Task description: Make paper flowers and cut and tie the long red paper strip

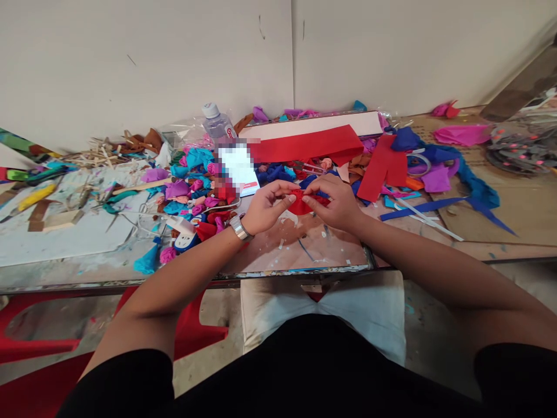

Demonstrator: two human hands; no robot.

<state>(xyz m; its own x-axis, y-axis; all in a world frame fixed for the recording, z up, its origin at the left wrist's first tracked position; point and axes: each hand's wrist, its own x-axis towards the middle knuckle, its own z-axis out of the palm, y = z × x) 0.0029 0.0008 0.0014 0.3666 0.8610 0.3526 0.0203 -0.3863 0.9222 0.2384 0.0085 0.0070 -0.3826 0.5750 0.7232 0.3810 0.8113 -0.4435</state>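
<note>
A small piece of red crepe paper [300,204] is pinched between both hands over the table's front part. My left hand [268,208], with a metal watch on its wrist, grips its left side with thumb and fingers. On the other side my right hand [335,200] holds it the same way, the fingertips of both hands close together. Wide red strips [304,144] lie behind the hands, and more red pieces [378,171] lie to their right. A lit phone [239,168] rests just beyond my left hand.
Crumpled colored paper flowers [187,188] and a power strip [186,237] lie left of my hands. A bottle [217,125] stands behind. Pliers [119,200], a yellow-handled knife [37,197] and wood scraps are farther left. Blue strips [418,209] and cardboard [522,203] lie right.
</note>
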